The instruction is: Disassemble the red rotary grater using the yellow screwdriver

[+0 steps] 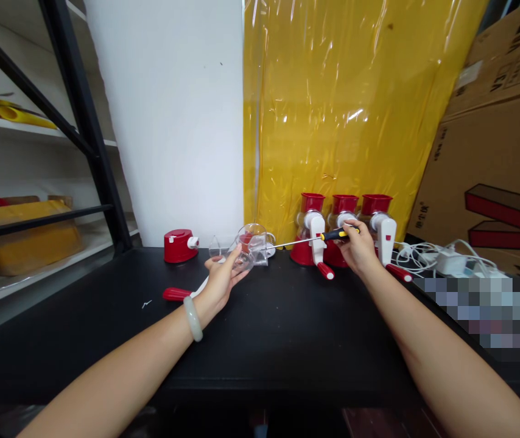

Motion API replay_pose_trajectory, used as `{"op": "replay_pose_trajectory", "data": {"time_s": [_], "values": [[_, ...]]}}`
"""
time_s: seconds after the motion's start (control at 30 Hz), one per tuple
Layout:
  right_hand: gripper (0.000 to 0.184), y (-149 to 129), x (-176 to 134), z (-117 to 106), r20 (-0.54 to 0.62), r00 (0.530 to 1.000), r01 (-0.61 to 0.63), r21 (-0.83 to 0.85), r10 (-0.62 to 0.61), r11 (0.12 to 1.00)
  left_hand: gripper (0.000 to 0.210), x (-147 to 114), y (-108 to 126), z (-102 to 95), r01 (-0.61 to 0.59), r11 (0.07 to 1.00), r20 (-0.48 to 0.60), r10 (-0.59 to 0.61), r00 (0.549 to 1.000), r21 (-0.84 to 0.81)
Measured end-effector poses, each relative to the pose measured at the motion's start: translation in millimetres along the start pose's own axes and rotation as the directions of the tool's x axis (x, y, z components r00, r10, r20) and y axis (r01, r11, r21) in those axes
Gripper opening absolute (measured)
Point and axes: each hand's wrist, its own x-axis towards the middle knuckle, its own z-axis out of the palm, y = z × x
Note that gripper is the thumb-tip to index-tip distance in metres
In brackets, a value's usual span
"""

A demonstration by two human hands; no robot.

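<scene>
My left hand is closed around a clear plastic housing, held tilted above the black table. In my right hand is a screwdriver with a black and yellow handle. Its long metal shaft points left, and the tip meets the clear housing's right side; whether it sits in a screw is too small to tell. Below my left hand lies a crank handle with a red grip, partly hidden by the hand. A red base with a white knob stands behind, to the left.
Three red and white rotary graters with cranks stand in a row at the back right. White cables and adapters lie on the table's right. Small screws rest at left. A shelf and large carton flank the table.
</scene>
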Motion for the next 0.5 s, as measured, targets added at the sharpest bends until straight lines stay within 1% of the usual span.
{"op": "replay_pose_trajectory", "data": {"time_s": [0.1,0.23,0.37,0.5], "values": [[0.045,0.2,-1.3,1.6,0.030,0.999,-0.018,0.044,0.017,0.999,0.059,0.8,-0.7,-0.3,0.001,1.000,0.004,-0.001,1.000,-0.006],[0.043,2.7,0.3,0.1,0.027,1.000,-0.016,0.025,0.015,1.000,0.059,2.4,-1.7,-0.7,-0.004,1.000,0.000,0.004,1.000,-0.003],[0.041,5.2,2.7,-6.4,0.052,0.997,0.062,-0.090,-0.058,0.994,0.061,3.1,-0.7,0.7,0.002,1.000,-0.021,-0.002,1.000,-0.018],[0.049,7.0,3.0,-11.5,0.036,0.993,0.114,-0.240,-0.108,0.964,0.059,1.5,0.5,2.2,0.001,1.000,-0.030,-0.001,1.000,-0.014]]}}
